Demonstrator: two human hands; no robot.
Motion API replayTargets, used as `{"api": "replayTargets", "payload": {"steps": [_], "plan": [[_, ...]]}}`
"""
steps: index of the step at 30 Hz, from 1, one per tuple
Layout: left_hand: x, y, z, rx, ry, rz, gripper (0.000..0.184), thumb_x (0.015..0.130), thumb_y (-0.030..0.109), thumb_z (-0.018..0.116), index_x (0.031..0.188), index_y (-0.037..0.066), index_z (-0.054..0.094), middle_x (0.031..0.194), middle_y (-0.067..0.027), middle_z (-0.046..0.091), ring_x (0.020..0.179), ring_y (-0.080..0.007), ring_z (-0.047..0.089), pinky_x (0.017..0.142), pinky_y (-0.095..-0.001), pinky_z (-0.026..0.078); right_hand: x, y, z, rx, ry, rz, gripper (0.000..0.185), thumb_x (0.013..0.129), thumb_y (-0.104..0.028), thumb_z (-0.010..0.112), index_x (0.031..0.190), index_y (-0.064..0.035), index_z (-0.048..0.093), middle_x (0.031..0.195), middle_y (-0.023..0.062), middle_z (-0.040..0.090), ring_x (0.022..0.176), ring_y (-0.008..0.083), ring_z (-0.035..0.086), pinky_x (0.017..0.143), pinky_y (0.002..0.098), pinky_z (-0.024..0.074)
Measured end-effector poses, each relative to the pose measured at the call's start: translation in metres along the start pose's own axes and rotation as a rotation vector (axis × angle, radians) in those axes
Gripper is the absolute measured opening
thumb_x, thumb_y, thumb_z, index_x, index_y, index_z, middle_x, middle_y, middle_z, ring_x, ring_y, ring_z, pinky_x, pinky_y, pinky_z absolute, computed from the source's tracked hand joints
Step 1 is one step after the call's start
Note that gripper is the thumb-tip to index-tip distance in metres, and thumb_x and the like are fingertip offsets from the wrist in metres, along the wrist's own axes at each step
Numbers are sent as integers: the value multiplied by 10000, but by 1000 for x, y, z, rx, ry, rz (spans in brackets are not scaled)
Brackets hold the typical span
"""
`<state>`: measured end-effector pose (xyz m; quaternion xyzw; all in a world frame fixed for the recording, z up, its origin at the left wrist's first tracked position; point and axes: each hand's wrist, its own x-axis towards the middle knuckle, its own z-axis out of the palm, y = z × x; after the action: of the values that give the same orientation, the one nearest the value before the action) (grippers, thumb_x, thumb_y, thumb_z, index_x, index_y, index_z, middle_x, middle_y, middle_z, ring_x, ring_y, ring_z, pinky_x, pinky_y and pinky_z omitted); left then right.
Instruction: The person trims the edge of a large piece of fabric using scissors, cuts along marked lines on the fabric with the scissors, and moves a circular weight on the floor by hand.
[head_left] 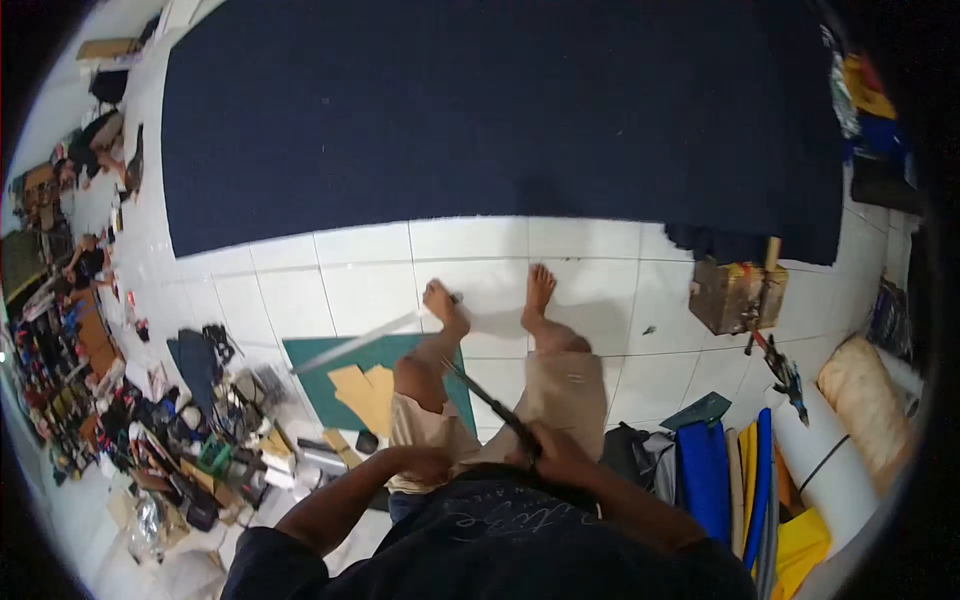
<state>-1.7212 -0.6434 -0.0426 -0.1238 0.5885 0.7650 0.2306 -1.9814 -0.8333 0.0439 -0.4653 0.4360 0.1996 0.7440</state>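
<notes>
My right hand (pixel 562 455) is closed around a long, thin black rod-like tool (pixel 497 407) in front of my waist. The tool slants up and left over my shorts (pixel 568 392) and ends in a narrow, lighter tip; its exact kind does not show. My left hand (pixel 425 464) is at the left side of my shorts, blurred, its fingers not distinct. Below and ahead of it, a green cutting mat (pixel 318 362) lies on the floor with tan pattern pieces (pixel 366 397) on it. A long pale ruler-like strip (pixel 358 343) crosses the mat's upper edge.
A large dark navy cloth (pixel 480 110) is spread on the white tiled floor (pixel 485 330) ahead of my feet. A brown box (pixel 735 297) stands to the right. Fabric rolls (pixel 700 478) lie at the lower right, assorted clutter (pixel 215 455) at the left. Other people sit farther left.
</notes>
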Motion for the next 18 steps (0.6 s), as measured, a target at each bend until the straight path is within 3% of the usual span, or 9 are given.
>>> {"api": "replayTargets", "payload": {"steps": [3,4,5,6,7,8,10,12,18], "plan": [[85,-99,-16,-516,183,600,253,864,192,549,1017,9,633,995,-182,649,970,-349,604,836,-431,488,124,53,-41,-295,275,-320,359,832,-278,704,1038,-22,559,824,179,643,788,371,626,707,435,473],[113,-135,-40,-723,104,-113,234,867,182,541,1016,28,635,962,-171,653,950,-341,612,816,-435,487,180,87,-62,-347,415,-431,361,824,-256,707,1047,-17,555,856,187,650,811,391,621,709,451,479],[84,-123,-100,-365,732,5,217,869,189,539,989,31,628,925,-179,649,931,-331,617,814,-422,479,223,74,-97,-366,449,-380,361,820,-238,703,1067,-18,557,875,183,655,816,385,622,713,446,482],[73,-112,-166,-411,953,-427,200,870,196,537,953,35,621,917,-181,650,920,-316,615,829,-408,468,259,57,-123,-352,662,-443,358,840,-254,686,1078,-24,548,891,180,662,822,379,625,712,452,483],[122,-252,-166,-238,977,-259,220,894,221,511,958,46,627,903,-197,642,914,-338,610,858,-404,459,305,66,-159,-354,630,-286,362,863,-286,668,1079,-32,529,887,181,657,829,379,629,720,457,480],[103,-234,-210,121,1364,-571,307,889,159,570,1153,3,581,1018,-166,625,958,-262,576,900,-382,425,360,89,-195,-415,780,-430,367,872,-325,660,1053,-41,514,882,188,654,836,382,635,736,462,479],[105,-328,-260,-491,1713,-464,345,844,179,640,1142,13,588,1022,-180,626,982,-295,582,880,-384,451,414,80,-254,-587,979,-328,367,878,-321,653,1029,-23,502,887,191,656,855,390,635,758,460,479],[94,-370,-308,-202,1968,-509,320,836,208,653,1104,38,606,1065,-188,619,1054,-384,556,909,-458,447,462,95,-294,-611,1071,-311,366,885,-321,645,1019,-14,495,910,198,653,882,393,629,778,466,470],[88,-451,-386,171,2194,-633,611,818,325,705,1320,43,499,1336,-313,430,1248,-457,412,1034,-492,351,536,122,-374,-705,1298,-388,367,896,-318,629,1023,-3,489,992,213,626,976,380,596,864,467,423]]}}
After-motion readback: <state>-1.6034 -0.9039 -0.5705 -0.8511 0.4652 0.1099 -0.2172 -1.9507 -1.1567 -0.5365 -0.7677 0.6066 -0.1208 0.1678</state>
